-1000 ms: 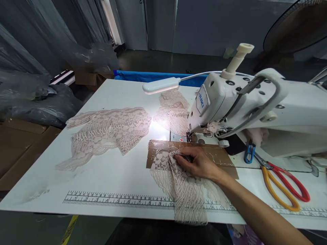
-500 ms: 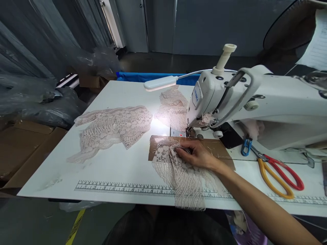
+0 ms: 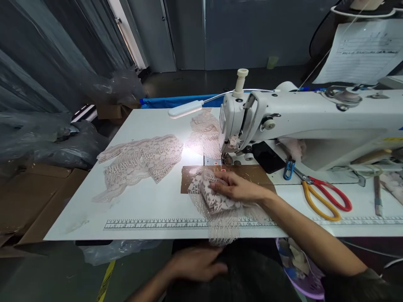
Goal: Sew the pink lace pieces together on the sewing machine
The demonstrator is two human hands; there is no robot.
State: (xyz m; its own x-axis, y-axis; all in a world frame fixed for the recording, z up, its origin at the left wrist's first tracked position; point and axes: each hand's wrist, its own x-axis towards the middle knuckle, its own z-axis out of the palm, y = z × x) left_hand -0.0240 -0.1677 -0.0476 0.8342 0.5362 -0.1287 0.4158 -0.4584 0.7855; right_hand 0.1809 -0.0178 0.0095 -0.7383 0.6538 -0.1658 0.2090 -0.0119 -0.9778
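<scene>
My right hand pinches a folded strip of pale pink lace between thumb and fingers, in front of the sewing machine's needle area. Part of this lace drapes over the table's front edge. Brown card lies beneath it on the machine bed. My left hand is below the table edge, over my lap, slightly blurred. Its thumb stands apart from the fingers, and nothing shows in it. The white sewing machine stands behind the right hand.
More lace lies at the table's left, and another piece beside the machine head. Blue thread snips and red-and-yellow-handled scissors are at the right. A lamp lights the table. A printed ruler runs along the front edge.
My left hand has come into view below the table edge. The lace under my right hand is now folded over and bunched more. The view has turned to the right.
</scene>
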